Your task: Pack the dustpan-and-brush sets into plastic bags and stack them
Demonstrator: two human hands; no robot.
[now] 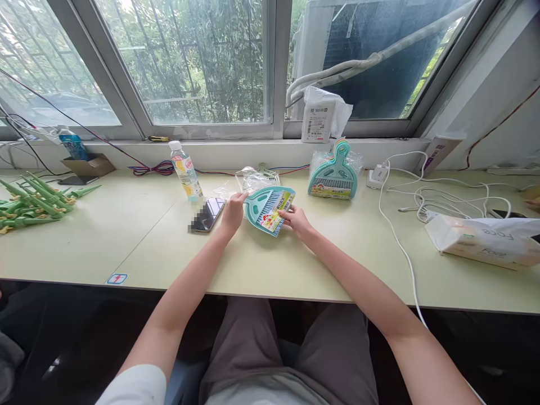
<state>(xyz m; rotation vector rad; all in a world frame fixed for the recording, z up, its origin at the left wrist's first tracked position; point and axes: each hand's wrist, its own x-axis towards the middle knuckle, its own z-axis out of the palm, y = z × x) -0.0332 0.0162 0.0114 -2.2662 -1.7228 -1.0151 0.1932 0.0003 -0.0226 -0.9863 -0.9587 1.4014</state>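
Note:
A small teal dustpan and brush set with a colourful label card lies on the pale green table in front of me. My left hand grips its left rim with fingers closed. My right hand pinches its right edge by the label. Just behind the set lies a crumpled clear plastic wrapper. A stack of the same teal dustpan sets in plastic stands further right near the window sill.
A phone and a drink bottle sit left of my left hand. Green pointed sticks lie far left. White cables, a charger and a tissue pack are at right. A white bag rests on the sill.

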